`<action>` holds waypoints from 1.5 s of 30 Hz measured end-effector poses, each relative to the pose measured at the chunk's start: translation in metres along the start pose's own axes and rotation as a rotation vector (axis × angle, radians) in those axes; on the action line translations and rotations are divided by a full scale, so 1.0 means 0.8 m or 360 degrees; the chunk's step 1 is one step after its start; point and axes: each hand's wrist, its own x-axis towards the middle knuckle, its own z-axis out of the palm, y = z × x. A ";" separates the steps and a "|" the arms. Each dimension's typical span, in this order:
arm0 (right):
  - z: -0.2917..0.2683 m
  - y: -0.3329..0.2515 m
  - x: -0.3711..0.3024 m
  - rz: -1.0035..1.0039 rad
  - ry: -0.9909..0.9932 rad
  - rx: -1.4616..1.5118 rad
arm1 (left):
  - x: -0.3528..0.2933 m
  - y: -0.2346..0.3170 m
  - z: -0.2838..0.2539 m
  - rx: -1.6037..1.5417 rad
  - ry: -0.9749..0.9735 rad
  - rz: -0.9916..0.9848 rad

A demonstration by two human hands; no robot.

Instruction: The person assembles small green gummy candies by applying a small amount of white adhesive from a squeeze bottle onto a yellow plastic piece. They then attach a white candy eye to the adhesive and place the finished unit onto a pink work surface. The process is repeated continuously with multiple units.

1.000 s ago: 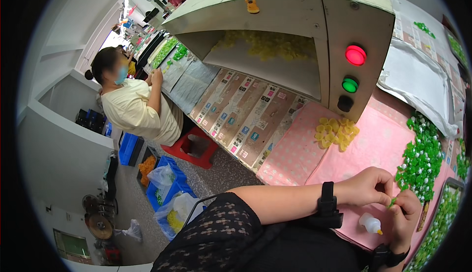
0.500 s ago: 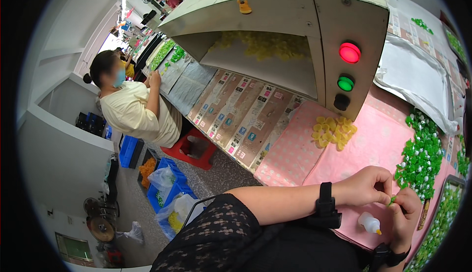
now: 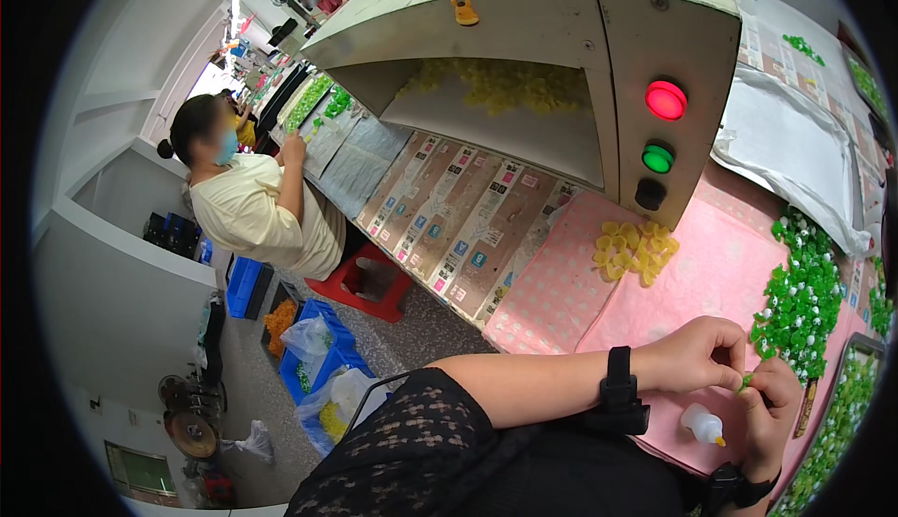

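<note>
My left hand (image 3: 700, 353) and my right hand (image 3: 773, 407) meet over the pink cloth, fingertips pinched together on one small green piece (image 3: 745, 382). Fingers cover most of it, so its shape is hard to tell. Just below my hands a small white squeeze bottle (image 3: 702, 423) with a yellow tip lies on its side. Beyond them spreads a pile of green pieces with white spots (image 3: 803, 297). A cluster of translucent yellow pieces (image 3: 636, 251) rests on the cloth farther up, to the left of that pile.
A beige machine housing (image 3: 533, 26) with lit red and green buttons stands over the table, yellow pieces inside its opening. A tray of green pieces (image 3: 842, 423) borders the right. On the left, a co-worker (image 3: 257, 199) sits near blue bins (image 3: 323, 349) on the floor.
</note>
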 end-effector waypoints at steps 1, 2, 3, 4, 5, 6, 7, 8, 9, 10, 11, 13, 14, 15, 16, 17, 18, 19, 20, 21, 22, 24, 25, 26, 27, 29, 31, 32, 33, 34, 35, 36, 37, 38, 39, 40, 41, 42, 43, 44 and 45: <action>0.000 0.000 0.000 -0.0005 0.0007 0.0005 | 0.000 0.000 0.000 0.0013 0.0000 0.0001; 0.001 0.001 0.000 -0.0011 0.0014 0.0010 | 0.001 0.000 0.000 0.0027 0.0000 0.0002; 0.001 0.001 0.000 -0.0017 0.0021 0.0016 | 0.001 0.000 0.000 0.0040 0.0000 0.0003; 0.000 0.001 0.000 -0.0016 0.0014 0.0010 | 0.002 -0.001 0.000 0.0034 0.0000 0.0013; 0.000 0.001 0.001 -0.0015 0.0007 0.0004 | 0.002 -0.002 0.000 0.0029 0.0000 0.0022; -0.001 0.001 0.001 -0.0015 0.0000 -0.0002 | 0.002 -0.002 0.000 0.0024 0.0001 0.0032; 0.000 0.001 0.001 -0.0024 0.0003 0.0000 | 0.002 -0.002 0.000 0.0027 0.0001 0.0030; 0.000 0.001 0.001 -0.0033 0.0005 0.0003 | 0.001 -0.002 0.000 0.0030 0.0002 0.0028; 0.000 0.001 0.001 -0.0043 0.0008 0.0006 | 0.001 -0.001 0.000 0.0034 0.0004 0.0026; 0.000 0.000 0.001 -0.0048 -0.0008 -0.0006 | 0.000 -0.002 0.000 0.0059 0.0003 0.0031; -0.001 -0.001 0.001 -0.0054 -0.0024 -0.0016 | -0.001 -0.003 0.000 0.0085 0.0003 0.0035; 0.000 -0.002 0.000 -0.0062 -0.0043 -0.0036 | -0.003 -0.003 0.000 0.0109 0.0003 0.0043; 0.001 -0.003 0.000 -0.0062 -0.0045 -0.0045 | -0.005 -0.002 0.000 0.0109 0.0002 0.0044; 0.002 -0.004 -0.001 -0.0061 -0.0047 -0.0053 | -0.007 -0.002 -0.001 0.0108 0.0001 0.0044; 0.001 -0.004 -0.001 -0.0062 -0.0037 -0.0037 | -0.006 -0.002 0.000 0.0128 0.0001 0.0053; 0.002 -0.004 -0.001 -0.0060 -0.0024 -0.0021 | -0.005 -0.002 0.000 0.0148 -0.0002 0.0058; 0.003 -0.004 -0.001 -0.0054 -0.0006 -0.0003 | -0.004 -0.003 0.000 0.0169 -0.0010 0.0059; 0.001 -0.004 0.000 -0.0084 -0.0005 -0.0035 | 0.001 -0.003 -0.001 0.0229 -0.0014 0.0095; -0.003 -0.003 0.000 -0.0099 -0.0004 -0.0093 | 0.004 -0.003 -0.001 0.0264 -0.0036 0.0138; -0.006 -0.001 0.002 -0.0103 0.0002 -0.0153 | 0.006 -0.001 -0.004 0.0294 -0.0063 0.0176; -0.008 0.003 0.005 -0.0160 -0.0055 -0.0198 | 0.004 -0.002 -0.004 0.0281 -0.0035 0.0204; -0.007 0.003 0.010 -0.0220 -0.0142 -0.0323 | -0.002 -0.005 -0.006 0.0102 0.0005 0.0071; -0.005 0.000 0.011 -0.0197 -0.0122 -0.0310 | -0.007 0.002 -0.006 0.0112 0.0050 -0.0054; 0.000 -0.006 0.013 -0.0187 -0.0086 -0.0237 | -0.013 -0.001 -0.004 0.0066 0.0108 0.0036; -0.002 -0.001 0.012 -0.0183 -0.0066 -0.0194 | -0.010 -0.002 -0.004 0.0005 0.0137 0.0008; -0.008 -0.004 0.012 -0.0109 -0.0087 -0.0186 | -0.003 0.005 -0.001 -0.0067 0.0183 -0.0057; -0.010 -0.004 0.012 -0.0176 0.0004 -0.0272 | 0.003 0.008 0.000 -0.0038 0.0173 -0.0061; -0.008 -0.004 0.011 -0.0193 0.0038 -0.0284 | 0.003 0.009 -0.001 -0.0025 0.0170 -0.0066; -0.009 -0.003 0.009 -0.0169 0.0056 -0.0286 | 0.003 0.008 0.000 -0.0012 0.0173 -0.0084; -0.007 -0.003 0.008 -0.0156 0.0066 -0.0275 | 0.001 0.009 0.001 0.0011 0.0192 -0.0098; -0.006 -0.002 0.008 -0.0145 0.0074 -0.0264 | 0.000 0.009 0.001 0.0032 0.0212 -0.0111; -0.006 -0.002 0.007 -0.0150 0.0082 -0.0270 | 0.000 0.009 0.001 0.0023 0.0204 -0.0110; -0.004 -0.002 0.006 -0.0158 0.0082 -0.0266 | -0.003 0.010 0.001 0.0017 0.0206 -0.0110; -0.003 -0.001 0.006 -0.0165 0.0082 -0.0262 | -0.004 0.010 0.001 0.0010 0.0209 -0.0111; -0.002 -0.001 0.006 -0.0180 0.0097 -0.0266 | -0.005 0.011 0.002 0.0008 0.0216 -0.0097; -0.001 0.000 0.005 -0.0179 0.0095 -0.0263 | -0.005 0.011 0.002 0.0001 0.0213 -0.0095; -0.001 0.000 0.005 -0.0177 0.0093 -0.0260 | -0.005 0.011 0.003 -0.0007 0.0210 -0.0092; -0.001 0.000 0.005 -0.0175 0.0090 -0.0257 | -0.004 0.011 0.003 -0.0014 0.0206 -0.0090; -0.001 0.000 0.005 -0.0171 0.0086 -0.0256 | -0.005 0.011 0.003 -0.0018 0.0200 -0.0090; -0.002 0.000 0.005 -0.0167 0.0081 -0.0255 | -0.005 0.011 0.003 -0.0022 0.0193 -0.0091; -0.002 0.000 0.006 -0.0162 0.0076 -0.0254 | -0.004 0.011 0.003 -0.0026 0.0187 -0.0091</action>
